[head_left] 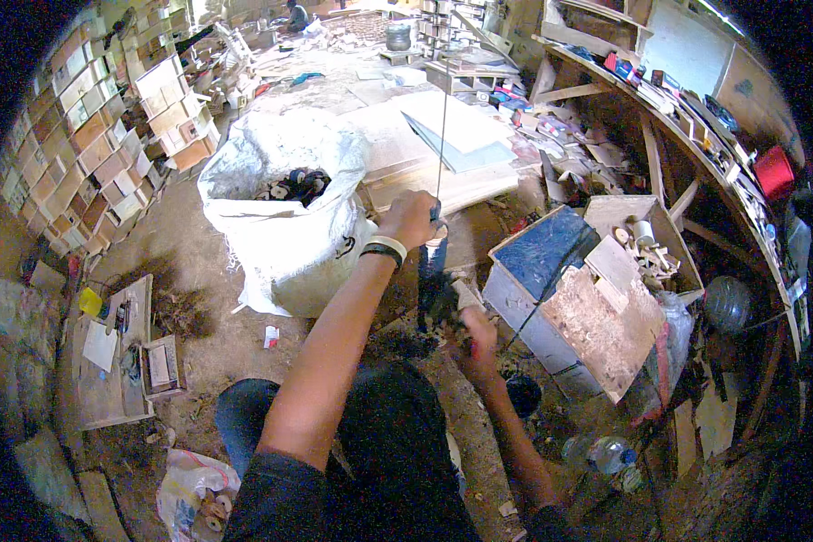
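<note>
My left hand (411,219), with a pale band and a dark band at the wrist, is closed at the top of a dark blue upright piece (432,266). A small round pale wooden piece (439,234) shows just under its fingers. From there a thin dark line, a cord or rod, (443,126) runs straight up. Lower and to the right, my right hand (477,339) is closed beside the dark, unclear lower part of that piece. A bit of red shows at its fingers; what it holds is mostly hidden.
A white sack (280,248) holding dark and pale pieces stands ahead left. Right of my hands is a blue-topped box (546,248) with a dusty board (596,325) and an open wooden box (686,248). A low wooden stand (122,388) is at left, a cluttered bench (659,95) at far right.
</note>
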The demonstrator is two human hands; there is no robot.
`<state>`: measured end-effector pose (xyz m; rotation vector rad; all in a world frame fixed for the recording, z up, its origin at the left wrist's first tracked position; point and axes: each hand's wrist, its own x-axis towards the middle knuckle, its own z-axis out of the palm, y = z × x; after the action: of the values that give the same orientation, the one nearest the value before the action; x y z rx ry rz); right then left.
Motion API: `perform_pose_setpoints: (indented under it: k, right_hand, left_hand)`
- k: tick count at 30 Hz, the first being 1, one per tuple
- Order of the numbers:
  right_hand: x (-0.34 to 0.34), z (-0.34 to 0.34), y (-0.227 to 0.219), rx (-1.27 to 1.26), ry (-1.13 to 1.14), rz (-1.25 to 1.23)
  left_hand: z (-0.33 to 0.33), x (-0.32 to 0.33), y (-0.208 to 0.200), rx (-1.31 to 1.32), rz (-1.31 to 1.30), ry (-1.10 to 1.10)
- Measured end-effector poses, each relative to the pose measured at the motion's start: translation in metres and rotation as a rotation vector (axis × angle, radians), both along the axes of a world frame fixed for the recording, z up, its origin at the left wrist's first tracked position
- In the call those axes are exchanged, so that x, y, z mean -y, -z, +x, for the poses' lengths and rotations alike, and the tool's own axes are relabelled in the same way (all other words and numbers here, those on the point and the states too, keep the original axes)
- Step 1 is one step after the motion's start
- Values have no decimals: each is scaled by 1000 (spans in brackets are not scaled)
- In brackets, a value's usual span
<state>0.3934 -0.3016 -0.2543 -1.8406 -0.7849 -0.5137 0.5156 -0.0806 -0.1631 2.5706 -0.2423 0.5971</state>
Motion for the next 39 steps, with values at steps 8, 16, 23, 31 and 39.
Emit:
perform_pose_setpoints:
  k: [8,16,23,31,39]
  right_hand:
    - [-35,-2,-43,-35,272,461]
    - [-49,-22,-62,-390,225,679]
    - [-53,-39,-50,-93,195,479]
    - [-35,-21,-58,-212,363,645]
    - [-23,-16,-30,-26,200,183]
  left_hand:
    - [-10,5,-17,-127,32,-6]
    - [-26,19,-38,-190,171,-142]
    - [-21,37,-43,-263,111,-163]
    - [-20,25,-37,-251,119,-189]
    - [-12,15,-26,-114,158,-135]
